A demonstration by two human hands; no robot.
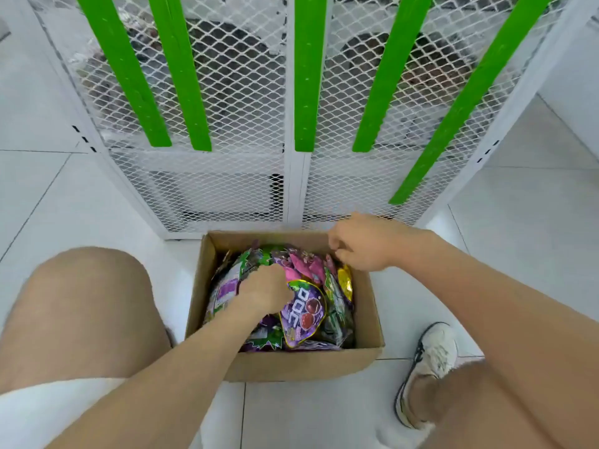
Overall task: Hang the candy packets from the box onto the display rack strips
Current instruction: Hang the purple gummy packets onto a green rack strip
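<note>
As we crouch over the box (201,296), our left hand (264,290) sunk inside it grips candy packets (303,314), our right hand (359,244) curled above its far corner, whether it holds anything we cannot tell, green strips (306,76) beyond both hands.

Open-topped box (291,364) (mesh rack (227,196) just behind)

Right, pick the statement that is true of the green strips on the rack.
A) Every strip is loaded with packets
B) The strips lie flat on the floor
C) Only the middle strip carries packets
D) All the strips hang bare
D: all five green strips hang bare against the white mesh, and the candy packets that can be seen are all down in the box.
</note>
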